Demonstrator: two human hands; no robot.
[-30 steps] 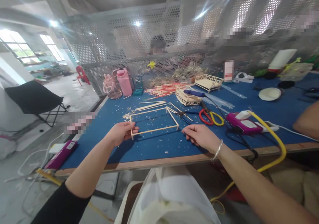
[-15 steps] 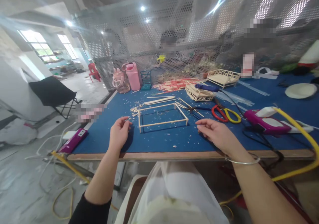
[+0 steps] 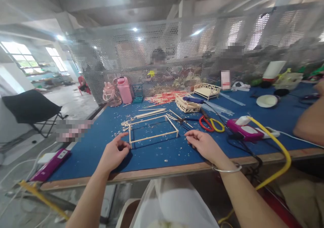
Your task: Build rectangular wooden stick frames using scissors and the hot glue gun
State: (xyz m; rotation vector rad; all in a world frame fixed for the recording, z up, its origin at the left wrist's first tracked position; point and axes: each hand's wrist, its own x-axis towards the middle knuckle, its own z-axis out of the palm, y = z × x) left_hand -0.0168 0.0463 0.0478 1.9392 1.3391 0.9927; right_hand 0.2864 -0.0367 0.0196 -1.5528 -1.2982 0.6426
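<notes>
Has the left hand (image 3: 113, 155) half-open, gripping nothing, and the right hand (image 3: 202, 143) loosely pinched, contents unclear, flanking one rectangular stick frame (image 3: 154, 137) on the tabletop (image 3: 152, 157), with two latticed trays (image 3: 188, 107) behind and chip-speckled room before the front edge (image 3: 121, 176).

Here we have bare, matt wood in the stick frame (image 3: 154, 137), and under it a dull blue tabletop (image 3: 152, 155) with a raw wooden edge (image 3: 118, 177)! We catch shiny metal on the bangle (image 3: 227, 170), glossy plastic on the purple power strip (image 3: 246, 132), smooth plastic on the pink bottle (image 3: 125, 92).
</notes>
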